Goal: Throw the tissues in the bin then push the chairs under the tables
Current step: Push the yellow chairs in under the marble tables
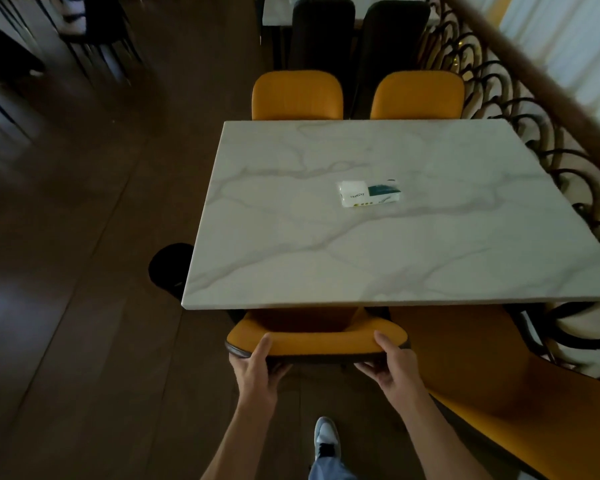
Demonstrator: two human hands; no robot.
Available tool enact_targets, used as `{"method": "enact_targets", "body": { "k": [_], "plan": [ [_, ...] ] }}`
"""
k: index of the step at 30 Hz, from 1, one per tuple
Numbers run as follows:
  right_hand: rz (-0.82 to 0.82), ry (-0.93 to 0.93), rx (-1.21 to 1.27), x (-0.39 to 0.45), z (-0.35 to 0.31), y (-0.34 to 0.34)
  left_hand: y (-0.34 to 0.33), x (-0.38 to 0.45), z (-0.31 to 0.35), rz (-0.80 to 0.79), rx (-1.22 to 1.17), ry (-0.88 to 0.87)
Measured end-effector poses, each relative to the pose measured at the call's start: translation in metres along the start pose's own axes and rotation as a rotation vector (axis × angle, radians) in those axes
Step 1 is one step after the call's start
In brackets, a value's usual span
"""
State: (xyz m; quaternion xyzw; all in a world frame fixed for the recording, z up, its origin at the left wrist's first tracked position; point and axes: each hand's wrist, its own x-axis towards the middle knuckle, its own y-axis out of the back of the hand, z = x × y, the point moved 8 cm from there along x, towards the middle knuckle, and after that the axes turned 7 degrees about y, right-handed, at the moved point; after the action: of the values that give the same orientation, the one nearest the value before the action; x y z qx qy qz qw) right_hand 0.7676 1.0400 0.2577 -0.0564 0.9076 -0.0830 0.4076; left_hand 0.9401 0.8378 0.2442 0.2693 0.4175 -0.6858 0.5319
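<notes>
Two hands grip the curved top edge of an orange chair point(312, 337) whose seat is tucked under the near edge of the marble table point(291, 265); the left hand point(257, 370) has its fingers wrapped over the backrest's left end; a tissue pack point(369, 193), white with a teal panel, lies near the table's middle; the right hand point(394, 367) clasps the right end likewise; a second orange chair point(492, 386) stands pulled out at right.

Dim room. I read daylight entering at the window point(568, 36) beyond the marble table point(378, 258), top right, blown out. Floor point(66, 271) left of table murky, faint sheen. Edges smeared, wide-angle bowed.
</notes>
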Motion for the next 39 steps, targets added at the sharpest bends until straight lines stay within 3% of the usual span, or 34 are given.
{"method": "enact_targets", "body": {
  "k": [17,23,26,31,34,39],
  "plan": [
    [-0.027,-0.008,-0.021,0.014,0.001,0.008,-0.005,-0.002,-0.003,0.048,0.047,-0.033],
    [0.009,0.007,-0.177,0.013,0.003,0.02,0.004,-0.014,0.002,0.11,0.174,-0.082],
    [0.011,0.207,-0.41,-0.002,-0.01,0.024,0.006,-0.038,0.014,0.193,0.489,-0.292],
    [-0.073,0.653,-1.053,-0.049,-0.023,0.013,0.003,-0.085,0.023,0.145,0.888,-0.698],
    [-0.122,0.849,-1.222,-0.08,-0.029,0.007,-0.008,-0.119,0.023,0.116,1.119,-0.927],
    [-0.147,1.148,-1.372,-0.133,-0.043,0.011,-0.015,-0.165,0.029,0.136,1.287,-1.07]
  ]
}}
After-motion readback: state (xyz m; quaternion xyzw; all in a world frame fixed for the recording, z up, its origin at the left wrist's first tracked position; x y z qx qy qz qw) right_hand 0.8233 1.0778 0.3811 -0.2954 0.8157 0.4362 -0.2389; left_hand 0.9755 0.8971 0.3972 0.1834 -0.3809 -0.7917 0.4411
